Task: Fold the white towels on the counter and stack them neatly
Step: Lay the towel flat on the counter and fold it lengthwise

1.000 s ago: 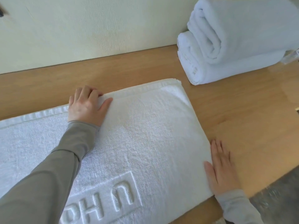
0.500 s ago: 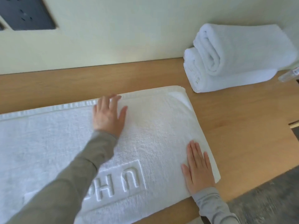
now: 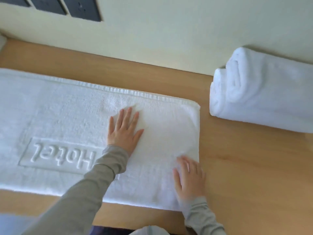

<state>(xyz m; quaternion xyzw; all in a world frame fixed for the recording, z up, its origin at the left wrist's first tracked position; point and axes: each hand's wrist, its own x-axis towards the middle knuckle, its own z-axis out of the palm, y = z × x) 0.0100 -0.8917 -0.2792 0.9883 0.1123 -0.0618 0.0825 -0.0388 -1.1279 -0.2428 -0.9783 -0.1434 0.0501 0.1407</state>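
Left hand (image 3: 124, 131) flat on nubby terry towel (image 3: 59, 116), embossed lettering

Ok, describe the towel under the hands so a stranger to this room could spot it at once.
On the wooden counter against the pale wall, look left of the bundled white towels. The flat towel lies spread out there, with the left hand and right hand pressed flat on its right end. Only it is flat and embossed with a framed word, Hotel.

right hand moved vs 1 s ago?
Yes. The right hand moved left, off the bare counter beside the towel and onto its right end.
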